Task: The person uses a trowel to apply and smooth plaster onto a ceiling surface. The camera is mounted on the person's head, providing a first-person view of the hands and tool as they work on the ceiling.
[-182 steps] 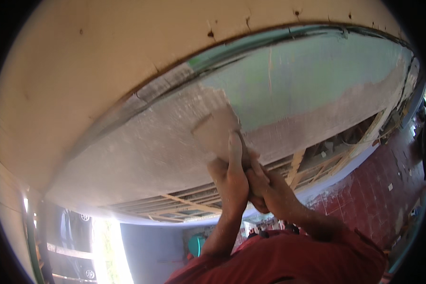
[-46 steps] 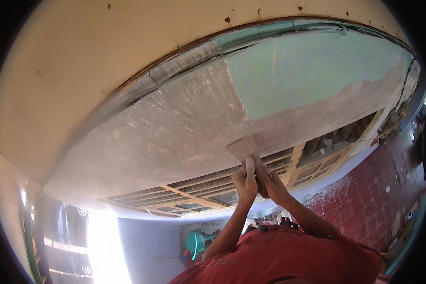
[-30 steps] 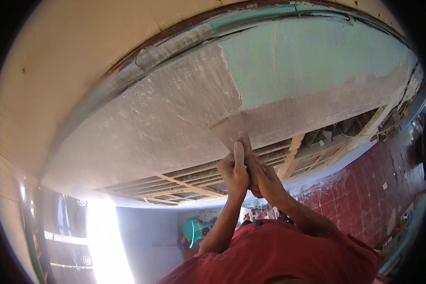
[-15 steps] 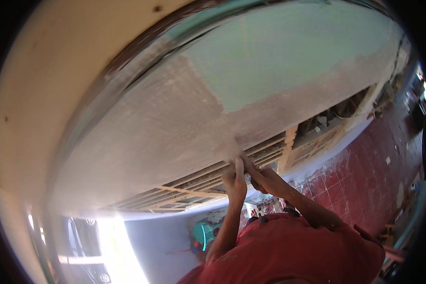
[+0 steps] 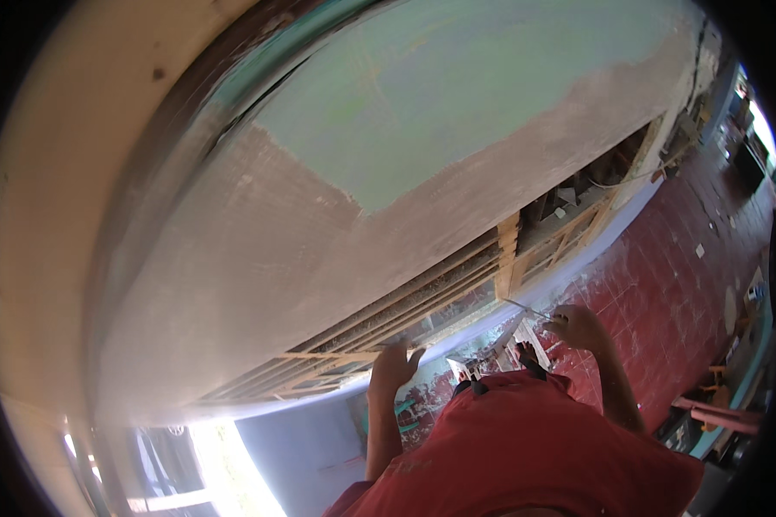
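A large board (image 5: 259, 250) spans the view before me, partly covered by a pale green paint patch (image 5: 422, 129) with ragged edges; the rest is dull brownish grey. My left hand (image 5: 394, 365) is at the near side of the slatted wooden frame (image 5: 457, 284) below the board, its thumb apart from the fingers and nothing seen in it. Farther right, away from the board, my right hand (image 5: 576, 327) is closed round a thin, blade-like tool (image 5: 526, 308) that points left toward the frame. Its exact kind is too small to tell.
Worn red floor tiles (image 5: 647, 267) stretch to the right, with scattered scraps. A pale wall (image 5: 297, 448) and a bright doorway (image 5: 233, 465) are at the lower left. Behind my left forearm is a green plastic object (image 5: 405, 415). Clutter lines the far right.
My hands were together at the board's lower edge; they have parted. The right has drawn back to the right with the tool, the left has dropped lower left. The view has shifted.
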The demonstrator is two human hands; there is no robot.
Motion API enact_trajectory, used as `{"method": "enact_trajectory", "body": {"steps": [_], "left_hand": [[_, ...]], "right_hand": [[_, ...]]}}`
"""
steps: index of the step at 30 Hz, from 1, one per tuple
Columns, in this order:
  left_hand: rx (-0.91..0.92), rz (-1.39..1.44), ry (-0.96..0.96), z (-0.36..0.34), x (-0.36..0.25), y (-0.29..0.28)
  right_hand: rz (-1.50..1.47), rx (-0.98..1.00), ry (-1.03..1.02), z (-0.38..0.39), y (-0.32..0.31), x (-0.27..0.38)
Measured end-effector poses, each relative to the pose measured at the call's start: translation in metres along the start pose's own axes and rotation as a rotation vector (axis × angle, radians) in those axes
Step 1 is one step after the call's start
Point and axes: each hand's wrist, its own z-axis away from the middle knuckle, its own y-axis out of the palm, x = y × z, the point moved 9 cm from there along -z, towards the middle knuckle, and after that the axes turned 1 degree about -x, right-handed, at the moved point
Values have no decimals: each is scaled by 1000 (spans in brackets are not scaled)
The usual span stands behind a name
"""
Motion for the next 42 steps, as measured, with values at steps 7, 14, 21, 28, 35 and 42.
{"method": "enact_trajectory", "body": {"steps": [7,14,21,28,35,42], "left_hand": [[-306,610,336,0,-150,-103],[-424,959,557,36,-177,-148],[-687,1186,306,35,-185,-191],[-825,1257,340,40,-190,-235],[-882,1271,252,49,-183,-216],[-869,1232,226,51,-186,-233]], "right_hand": [[-840,385,-87,6,-39,161],[-1122,728,-314,11,-25,272],[-1105,638,-258,-8,-18,309],[-983,565,-269,-9,-44,343],[-920,507,-244,-5,-33,335],[-850,455,-359,-6,-38,347]]}}
